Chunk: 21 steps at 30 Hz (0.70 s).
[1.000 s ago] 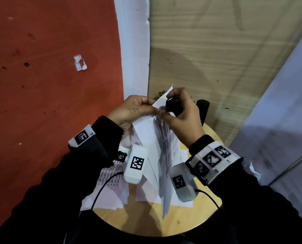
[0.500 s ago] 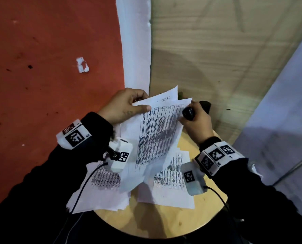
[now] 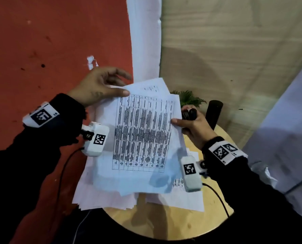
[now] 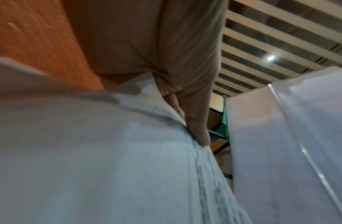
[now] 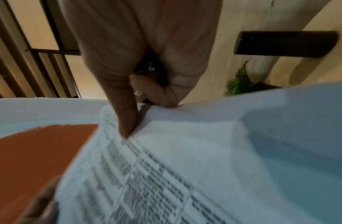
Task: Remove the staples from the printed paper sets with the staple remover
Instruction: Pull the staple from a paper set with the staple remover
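Note:
A printed paper set [image 3: 143, 132] with a dark table on it is held over the pile, spread between both hands. My left hand [image 3: 100, 85] pinches its top left corner, thumb [image 4: 196, 133] on top and fingers reaching out behind the sheets. My right hand [image 3: 192, 125] curls around the black staple remover [image 3: 189, 113], and its thumb [image 5: 126, 128] presses the set's right edge [image 5: 147, 151]. Between the fingers only a dark bit of the staple remover [image 5: 151, 69] shows in the right wrist view. No staple is visible.
More printed sheets [image 3: 182, 199] lie on the small round wooden table [image 3: 164, 224], some hanging over its left rim. A black cylinder [image 3: 214, 111] and a green plant [image 3: 189, 98] stand behind my right hand. The red floor [image 3: 41, 50] lies to the left.
The hands have drawn apart from the corner where they met. The paper set has turned from edge-on to flat and facing up, and sunk toward the pile.

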### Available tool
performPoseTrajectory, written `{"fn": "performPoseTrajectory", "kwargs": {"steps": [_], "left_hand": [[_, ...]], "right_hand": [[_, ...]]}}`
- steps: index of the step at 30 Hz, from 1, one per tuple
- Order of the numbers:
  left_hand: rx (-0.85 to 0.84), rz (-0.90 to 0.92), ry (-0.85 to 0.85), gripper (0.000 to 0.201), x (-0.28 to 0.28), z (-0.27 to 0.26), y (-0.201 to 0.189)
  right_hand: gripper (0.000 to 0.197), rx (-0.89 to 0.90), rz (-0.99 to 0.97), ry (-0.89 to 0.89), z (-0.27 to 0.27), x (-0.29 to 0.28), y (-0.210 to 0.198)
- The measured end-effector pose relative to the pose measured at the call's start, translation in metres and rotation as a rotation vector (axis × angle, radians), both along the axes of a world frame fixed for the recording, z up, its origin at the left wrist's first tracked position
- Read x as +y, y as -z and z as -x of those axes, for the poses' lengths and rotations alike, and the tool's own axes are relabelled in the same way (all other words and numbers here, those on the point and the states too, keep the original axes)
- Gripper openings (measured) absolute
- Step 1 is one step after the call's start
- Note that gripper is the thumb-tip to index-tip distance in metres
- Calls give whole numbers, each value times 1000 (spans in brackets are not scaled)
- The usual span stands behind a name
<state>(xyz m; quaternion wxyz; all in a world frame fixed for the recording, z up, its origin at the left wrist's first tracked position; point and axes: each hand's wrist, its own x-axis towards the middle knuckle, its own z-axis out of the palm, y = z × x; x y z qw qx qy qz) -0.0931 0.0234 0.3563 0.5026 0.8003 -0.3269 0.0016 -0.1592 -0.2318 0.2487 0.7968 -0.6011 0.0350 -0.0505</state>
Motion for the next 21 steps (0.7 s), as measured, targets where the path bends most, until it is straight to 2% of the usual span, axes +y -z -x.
{"fn": "performPoseTrajectory", "kwargs": {"steps": [3, 5, 6, 9, 10, 13, 16, 18, 21], "left_hand": [[45, 155, -260, 30, 19, -15, 33], [170, 293, -390, 21, 29, -15, 76], [254, 366, -399, 26, 34, -12, 102], [490, 468, -370, 82, 42, 1, 161], [548, 467, -358, 85, 43, 4, 174], [673, 439, -285, 77, 41, -2, 201], [620, 346, -394, 42, 53, -27, 222], [576, 205, -490, 42, 71, -49, 235], [562, -46, -540, 58, 103, -85, 261]], "right_hand": [[40, -13, -26, 159, -10, 9, -1], [40, -23, -21, 223, -13, 15, 4], [40, -18, -11, 245, -14, 18, 8], [40, -5, -20, 287, -23, 26, 23], [40, 8, -38, 300, -27, 28, 29], [39, 72, -55, 321, -38, 38, 52], [30, 188, 14, 359, -47, 35, 88], [23, 313, 54, 400, -45, 21, 116], [12, 554, 201, 421, -27, -8, 155]]}}
